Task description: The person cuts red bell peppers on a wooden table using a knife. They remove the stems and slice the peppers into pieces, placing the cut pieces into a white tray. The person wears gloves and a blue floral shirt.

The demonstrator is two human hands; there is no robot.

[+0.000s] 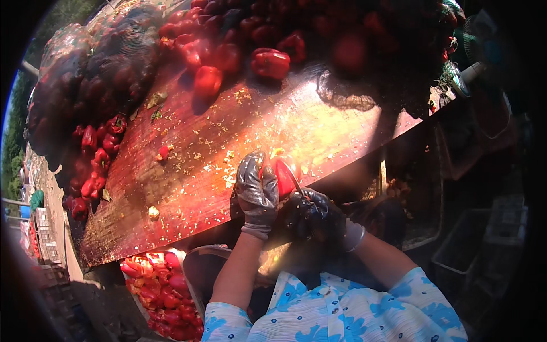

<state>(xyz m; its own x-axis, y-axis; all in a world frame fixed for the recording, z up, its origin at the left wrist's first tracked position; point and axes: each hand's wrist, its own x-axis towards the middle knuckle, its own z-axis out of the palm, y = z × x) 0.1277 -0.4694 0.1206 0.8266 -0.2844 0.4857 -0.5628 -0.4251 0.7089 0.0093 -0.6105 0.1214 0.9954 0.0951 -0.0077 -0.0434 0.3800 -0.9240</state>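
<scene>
Over the front edge of the table, my gloved left hand (pixel 256 185) is closed around the side of a red bell pepper (pixel 286 174). A dark, wet-looking glove covers my right hand (pixel 319 214), whose fingers are wrapped round a small knife (pixel 295 179). The knife's thin, curved blade points up and lies against the pepper's near right side; whether it has cut in, I cannot tell. Most of the handle is hidden in my fist. Pale seeds and bits are scattered on the reddish tabletop (pixel 211 154) beyond my hands.
Whole red peppers (pixel 270 63) are heaped at the table's far side. Full mesh sacks (pixel 117 68) stand far left, with more peppers (pixel 99 159) below them. A crate of opened red peppers (pixel 165 290) sits under the front edge, left of me. A dark crate (pixel 461 242) is at right.
</scene>
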